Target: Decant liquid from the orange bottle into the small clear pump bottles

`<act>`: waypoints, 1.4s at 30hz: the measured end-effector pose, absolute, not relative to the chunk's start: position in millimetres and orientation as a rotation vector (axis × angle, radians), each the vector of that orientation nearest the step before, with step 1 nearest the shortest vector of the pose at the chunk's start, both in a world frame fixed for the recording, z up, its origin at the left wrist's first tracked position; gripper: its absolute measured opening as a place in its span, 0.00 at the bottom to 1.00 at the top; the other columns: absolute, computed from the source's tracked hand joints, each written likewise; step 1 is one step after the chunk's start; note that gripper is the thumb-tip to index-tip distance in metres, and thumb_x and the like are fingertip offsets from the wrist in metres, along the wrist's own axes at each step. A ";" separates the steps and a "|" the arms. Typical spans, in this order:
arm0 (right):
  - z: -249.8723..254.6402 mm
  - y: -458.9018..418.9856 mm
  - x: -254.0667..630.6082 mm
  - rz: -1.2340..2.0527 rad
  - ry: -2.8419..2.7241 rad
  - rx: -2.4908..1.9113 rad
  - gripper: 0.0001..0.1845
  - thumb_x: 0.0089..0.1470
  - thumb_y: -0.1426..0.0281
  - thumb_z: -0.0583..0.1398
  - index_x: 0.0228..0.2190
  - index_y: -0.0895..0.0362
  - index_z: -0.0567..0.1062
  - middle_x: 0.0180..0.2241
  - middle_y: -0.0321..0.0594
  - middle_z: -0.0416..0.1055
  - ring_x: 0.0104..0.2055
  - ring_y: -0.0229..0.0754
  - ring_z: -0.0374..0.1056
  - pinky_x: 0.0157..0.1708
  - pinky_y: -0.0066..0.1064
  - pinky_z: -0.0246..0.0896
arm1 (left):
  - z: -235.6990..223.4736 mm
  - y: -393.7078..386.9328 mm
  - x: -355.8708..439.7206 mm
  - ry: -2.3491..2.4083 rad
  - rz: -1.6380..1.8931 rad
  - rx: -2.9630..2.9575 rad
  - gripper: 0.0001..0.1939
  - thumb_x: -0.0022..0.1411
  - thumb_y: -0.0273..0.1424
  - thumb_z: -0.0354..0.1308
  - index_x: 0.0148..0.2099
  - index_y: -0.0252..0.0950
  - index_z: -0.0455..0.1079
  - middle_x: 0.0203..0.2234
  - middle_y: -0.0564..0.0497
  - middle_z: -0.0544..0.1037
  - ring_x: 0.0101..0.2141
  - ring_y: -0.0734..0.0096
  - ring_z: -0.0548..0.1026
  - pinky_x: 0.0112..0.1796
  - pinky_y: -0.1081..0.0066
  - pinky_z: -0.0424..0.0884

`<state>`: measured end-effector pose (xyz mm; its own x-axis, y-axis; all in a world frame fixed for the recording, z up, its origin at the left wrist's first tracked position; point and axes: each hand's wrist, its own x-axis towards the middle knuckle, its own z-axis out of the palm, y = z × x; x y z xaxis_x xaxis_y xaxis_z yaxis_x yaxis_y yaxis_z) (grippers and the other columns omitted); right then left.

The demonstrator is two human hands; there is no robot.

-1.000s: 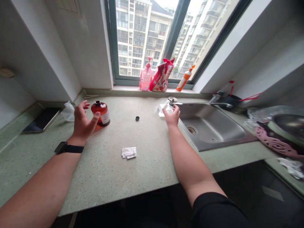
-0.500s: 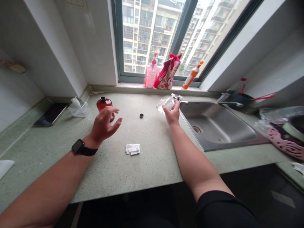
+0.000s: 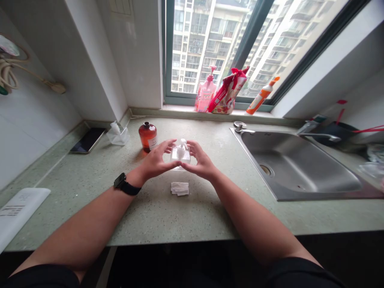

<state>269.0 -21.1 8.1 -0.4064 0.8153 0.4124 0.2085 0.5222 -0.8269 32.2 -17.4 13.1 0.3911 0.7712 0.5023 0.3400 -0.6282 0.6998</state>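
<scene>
Observed: a clear plastic pump bottle (image 3: 181, 154) stands upright near the middle of the table (image 3: 195, 216), back from the front edge and left of the sink. Its contents are not readable, and its lower part is partly hidden by the hands.

The left hand (image 3: 156, 162) and right hand (image 3: 201, 162) flank it, one to each side. Both grips are apart and curved, neither clamped, and the hands nearly meet on the near side. Contact with the plastic: cannot tell.

Judgement: for a light bottle, even pressure low on both sides would best keep it upright, with the pump head left clear.

Just in front lies a folded white tissue (image 3: 180, 188). To the left stand an amber bottle (image 3: 148, 137) with a black cap, then a clear plastic bag (image 3: 118, 135) and a black phone (image 3: 88, 140) near the left edge. To the right is a stainless sink (image 3: 297, 164). A black watch (image 3: 123, 184) sits on the left wrist. The window sill (image 3: 216, 108) holds a pink pump bottle (image 3: 206, 95), a red-and-white bag (image 3: 228, 96) and an orange bottle (image 3: 262, 96).
</scene>
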 end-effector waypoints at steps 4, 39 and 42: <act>8.1 -15.0 279.7 0.860 -1.943 -0.869 0.45 0.53 0.53 0.73 0.65 0.49 0.65 0.62 0.51 0.74 0.66 0.56 0.70 0.65 0.51 0.66 | 16.1 -15.8 31.4 0.950 1.054 2.121 0.35 0.60 0.48 0.75 0.64 0.39 0.71 0.56 0.39 0.80 0.53 0.50 0.82 0.56 0.49 0.81; 9.9 -5.2 277.4 1.030 -1.598 -0.793 0.19 0.54 0.48 0.74 0.34 0.50 0.83 0.49 0.43 0.76 0.55 0.49 0.75 0.59 0.51 0.75 | 14.1 -17.0 31.6 0.982 1.202 2.299 0.35 0.55 0.46 0.80 0.57 0.38 0.71 0.48 0.44 0.81 0.48 0.56 0.83 0.51 0.55 0.83; 10.4 -7.6 276.5 1.032 -1.684 -0.755 0.18 0.56 0.49 0.73 0.41 0.48 0.86 0.53 0.44 0.75 0.60 0.51 0.73 0.64 0.53 0.71 | 15.0 -18.6 32.7 1.022 1.218 2.313 0.34 0.55 0.47 0.79 0.57 0.38 0.71 0.48 0.44 0.82 0.48 0.55 0.83 0.50 0.55 0.83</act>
<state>276.5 -7.6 10.4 -0.3240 0.8490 0.4173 0.0137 0.4453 -0.8953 32.7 -18.6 15.0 0.3760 0.7263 0.5754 0.4408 -0.6864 0.5785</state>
